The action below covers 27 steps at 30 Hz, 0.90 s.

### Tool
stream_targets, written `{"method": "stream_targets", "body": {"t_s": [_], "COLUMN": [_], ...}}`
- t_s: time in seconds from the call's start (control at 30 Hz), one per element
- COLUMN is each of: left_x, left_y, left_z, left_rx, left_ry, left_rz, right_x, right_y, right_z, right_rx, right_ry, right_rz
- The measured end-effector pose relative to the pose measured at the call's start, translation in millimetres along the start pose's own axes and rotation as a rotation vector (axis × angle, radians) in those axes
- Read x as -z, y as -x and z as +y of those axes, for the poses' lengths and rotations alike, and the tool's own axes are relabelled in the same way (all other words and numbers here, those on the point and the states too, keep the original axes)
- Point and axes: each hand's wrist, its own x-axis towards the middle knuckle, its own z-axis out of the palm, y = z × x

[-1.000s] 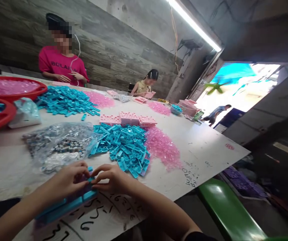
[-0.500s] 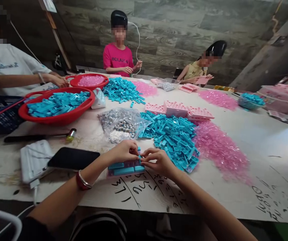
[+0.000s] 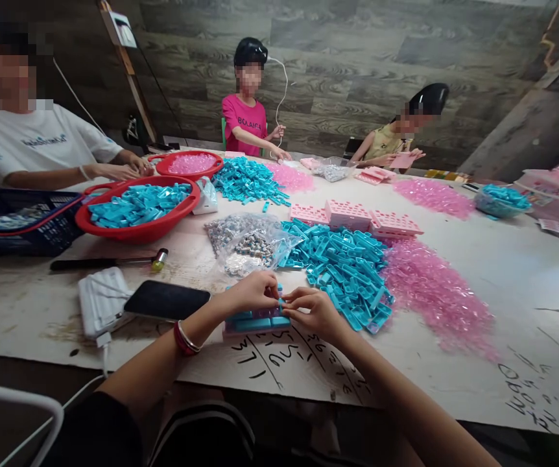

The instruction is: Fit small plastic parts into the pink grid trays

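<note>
My left hand and my right hand meet over a pink board fitted with blue rectangular plastic pieces. Their fingertips pinch together around a small blue plastic piece at the board's right side. Fingers partly hide that piece and the board's upper half. Just beyond my right hand lies a heap of loose blue plastic pieces. Behind my left hand is a clear bag of tiny silvery parts. A heap of clear pink plastic pieces spreads farther right.
Pink boards are stacked behind the blue heap. Left of my arm lie a black phone, a white power bank and a hammer. A red basin holds blue pieces. Several people sit around the table.
The view has shifted, so the table items appear farther right. Both hands keep their pinch at the board. The person in the pink shirt has lowered a hand to the table.
</note>
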Motion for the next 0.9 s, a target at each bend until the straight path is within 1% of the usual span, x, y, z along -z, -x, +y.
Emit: {"method": "stream_targets", "body": {"t_s": [0.1,0.17,0.23,0.33,0.37,0.43,0.5,0.57,0.63,0.7,0.77,0.8,0.9], "left_x": [-2.0,-2.5,-2.5,-4.2,-5.6,-9.3,-13.2,-16.3,-18.7,-20.5,-21.7,-21.9,-22.1], "left_y": [0,1,3,8,9,11,13,14,17,20,24,26,30], "left_z": [-2,-4,-4,-1,1,3,5,4,4,6,11,14,25], "left_rx": [-0.116,-0.159,-0.112,-0.016,-0.009,-0.016,-0.022,-0.042,-0.053,-0.041,-0.034,-0.039,-0.093], "left_ry": [-0.093,-0.172,-0.252,-0.353,-0.384,-0.437,-0.462,-0.451,-0.429,-0.416,-0.414,-0.417,-0.433], "left_rz": [0.030,0.049,0.038,-0.084,-0.120,-0.141,-0.117,-0.096,-0.054,0.004,0.064,0.102,0.232], "right_x": [-4,-7,-10,-14,-15,-16,-15,-14,-13,-13,-13,-14,-15], "right_y": [6,9,12,15,16,18,18,18,16,14,13,12,12], "right_z": [-6,-10,-14,-15,-14,-14,-15,-18,-20,-20,-20,-21,-27], "right_rx": [0.001,0.018,0.025,-0.005,-0.018,-0.034,-0.041,-0.081,-0.198,-0.355,-0.476,-0.514,-0.578], "right_ry": [0.070,0.115,0.149,0.208,0.232,0.264,0.246,0.204,0.168,0.104,-0.027,-0.115,-0.403], "right_rz": [0.049,0.062,0.070,0.122,0.140,0.139,0.107,0.095,0.119,0.134,0.128,0.109,0.002]}}
